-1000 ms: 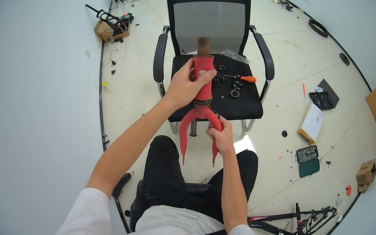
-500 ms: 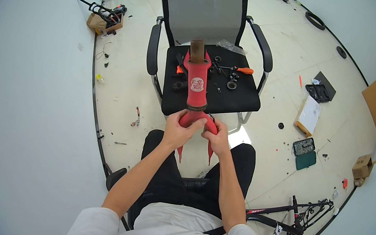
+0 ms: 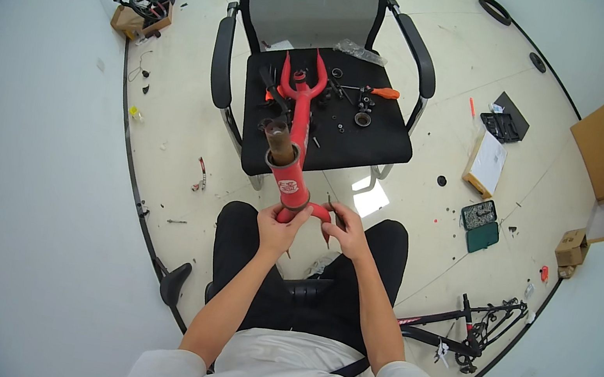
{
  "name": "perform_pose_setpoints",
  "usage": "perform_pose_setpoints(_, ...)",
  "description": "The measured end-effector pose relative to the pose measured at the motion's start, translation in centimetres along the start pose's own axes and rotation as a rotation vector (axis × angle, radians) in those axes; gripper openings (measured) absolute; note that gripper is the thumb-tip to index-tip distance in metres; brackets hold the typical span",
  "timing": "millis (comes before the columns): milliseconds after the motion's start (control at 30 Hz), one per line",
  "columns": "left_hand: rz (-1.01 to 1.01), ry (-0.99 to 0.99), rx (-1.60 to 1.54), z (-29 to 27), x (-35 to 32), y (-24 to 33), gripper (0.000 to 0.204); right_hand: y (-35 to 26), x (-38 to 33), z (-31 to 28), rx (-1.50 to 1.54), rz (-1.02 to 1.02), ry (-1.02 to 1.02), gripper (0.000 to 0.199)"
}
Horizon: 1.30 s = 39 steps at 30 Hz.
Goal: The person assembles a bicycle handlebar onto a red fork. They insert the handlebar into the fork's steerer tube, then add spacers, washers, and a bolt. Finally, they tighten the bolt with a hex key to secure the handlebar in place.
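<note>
One red fork (image 3: 321,213) is clasped by the left grip (image 3: 278,230) and the right grip (image 3: 346,233), side by side.

Left hand (image 3: 278,230) partly hides the red fork (image 3: 320,213).

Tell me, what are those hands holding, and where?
A red bike frame with its fork: the left hand grips the fork's top, just below the head tube; the right hand holds its right leg.
</note>
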<state>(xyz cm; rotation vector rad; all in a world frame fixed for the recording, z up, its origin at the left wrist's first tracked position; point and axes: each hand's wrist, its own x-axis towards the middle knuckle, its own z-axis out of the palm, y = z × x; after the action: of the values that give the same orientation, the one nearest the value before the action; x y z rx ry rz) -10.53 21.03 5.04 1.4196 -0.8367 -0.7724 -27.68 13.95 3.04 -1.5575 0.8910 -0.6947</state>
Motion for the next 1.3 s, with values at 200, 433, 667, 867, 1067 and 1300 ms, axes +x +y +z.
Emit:
perform_pose_setpoints(200, -0.088, -0.094, 0.116, -1.9, 0.9, -3.5, 0.025, 3.4, 1.2, 0.4, 0.263, 0.063, 0.031, 0.027)
perform_pose_setpoints(433, 0.155, -0.18, 0.095, -2.7, 1.2, -6.7, 0.028, 7.3, 4.3, -4.5, 0.066, 0.277, 0.236, 0.017)
perform_pose_setpoints(667, 0.229, -0.199, 0.183, -2.4, 1.5, -7.9, 0.026, 8.9, 12.9, -10.8, -0.191, 0.227, 0.356, 0.015)
perform_pose_setpoints(867, 0.054, -0.278, 0.126, -3.2, 1.1, -10.5, 0.027, 4.3, 23.7, -12.1, -0.463, 0.245, 0.498, 0.04)
perform_pose_setpoints(1067, 0.052, -0.334, 0.123, -2.8, 1.9, -9.0, 0.041, 3.9, 25.3, -8.4, -0.828, 0.321, 0.462, 0.058)
perform_pose_setpoints(1300, -0.012, -0.327, 0.022, -3.1, 2.0, -8.8, 0.042, 4.1, 20.8, -8.7, -0.781, 0.108, 0.404, 0.052)
